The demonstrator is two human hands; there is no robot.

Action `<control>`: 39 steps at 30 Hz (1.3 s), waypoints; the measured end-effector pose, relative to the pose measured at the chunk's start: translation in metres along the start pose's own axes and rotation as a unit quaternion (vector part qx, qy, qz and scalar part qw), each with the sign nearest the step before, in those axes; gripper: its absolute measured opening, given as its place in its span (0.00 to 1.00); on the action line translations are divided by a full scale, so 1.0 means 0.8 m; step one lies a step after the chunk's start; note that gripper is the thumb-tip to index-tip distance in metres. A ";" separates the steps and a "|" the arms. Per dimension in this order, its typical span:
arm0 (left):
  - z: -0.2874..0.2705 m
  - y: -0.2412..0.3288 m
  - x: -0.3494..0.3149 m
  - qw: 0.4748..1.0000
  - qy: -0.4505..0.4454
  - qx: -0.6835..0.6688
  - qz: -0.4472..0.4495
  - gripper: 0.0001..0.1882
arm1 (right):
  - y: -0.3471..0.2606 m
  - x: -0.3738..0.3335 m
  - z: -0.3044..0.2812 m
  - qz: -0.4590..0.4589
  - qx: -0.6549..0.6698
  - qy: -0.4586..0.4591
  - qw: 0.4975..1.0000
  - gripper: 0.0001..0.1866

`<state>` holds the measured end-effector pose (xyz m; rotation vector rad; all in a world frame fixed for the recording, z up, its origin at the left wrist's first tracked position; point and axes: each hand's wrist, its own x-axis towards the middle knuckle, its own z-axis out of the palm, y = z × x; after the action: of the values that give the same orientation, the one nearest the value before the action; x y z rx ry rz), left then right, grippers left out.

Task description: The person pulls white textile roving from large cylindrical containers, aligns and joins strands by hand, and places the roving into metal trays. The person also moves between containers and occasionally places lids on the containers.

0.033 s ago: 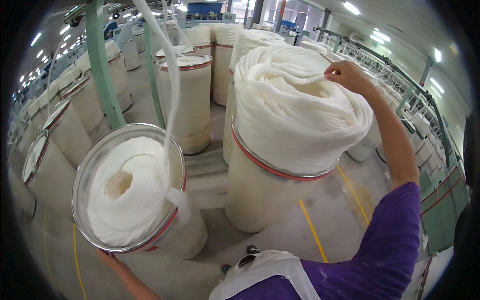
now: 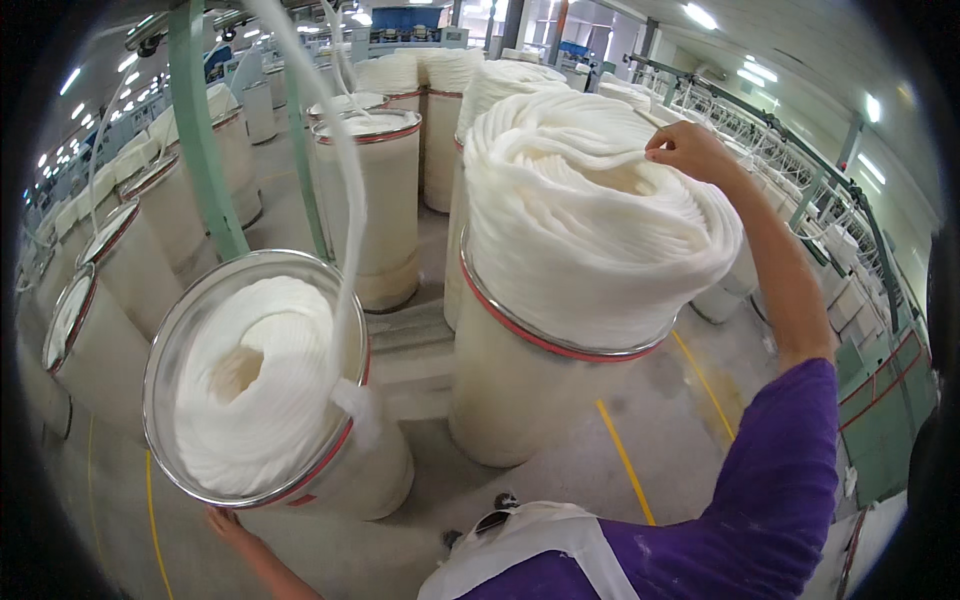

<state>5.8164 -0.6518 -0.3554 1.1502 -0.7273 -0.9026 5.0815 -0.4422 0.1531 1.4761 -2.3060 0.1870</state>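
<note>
My right hand point(image 2: 690, 150) is closed around a thin pale stick point(image 2: 648, 117), its tip pointing up and left over the far side of a large white sliver coil point(image 2: 600, 250). That coil of soft fibre rope bulges high above a tall cream can point(image 2: 520, 390) with a red and metal rim. At lower left, my left hand point(image 2: 235, 527) is at the near underside of another can's metal rim point(image 2: 215, 497); its fingers are partly hidden. Inside this can lies a lower coil of white sliver point(image 2: 255, 400) with a central hole. A sliver strand point(image 2: 352, 200) runs up from it.
A green post point(image 2: 200, 140) stands behind the left can. More cans, such as one with a red rim point(image 2: 370, 200), stand farther back and along the left. Yellow lines point(image 2: 625, 460) mark the grey floor. Machinery with a long rail point(image 2: 780, 130) runs along the right.
My left hand has slid slightly right and down along the can. The hanging strand has swayed a little. My right hand keeps nearly the same place with the stick.
</note>
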 end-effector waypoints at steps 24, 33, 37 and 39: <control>0.350 0.227 -0.331 0.873 -0.458 -0.122 0.116 0.19 | -0.225 -0.052 -0.076 -0.332 0.562 -0.094 0.752 0.17; 0.417 0.358 -0.378 0.731 -0.638 -0.229 0.079 0.45 | -0.263 -0.063 -0.107 -0.365 0.561 -0.189 0.719 0.20; 0.386 0.363 -0.350 0.718 -0.625 -0.233 0.199 0.28 | -0.225 -0.059 -0.150 -0.230 0.659 -0.110 0.708 0.17; 0.365 0.362 -0.323 0.713 -0.605 -0.272 0.227 0.21 | -0.218 -0.038 -0.137 -0.285 0.697 0.008 0.658 0.16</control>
<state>5.5090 -0.5091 -0.0074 -0.3304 -1.5631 -1.2714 5.2766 -0.4576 0.2242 2.6248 -1.2541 2.0682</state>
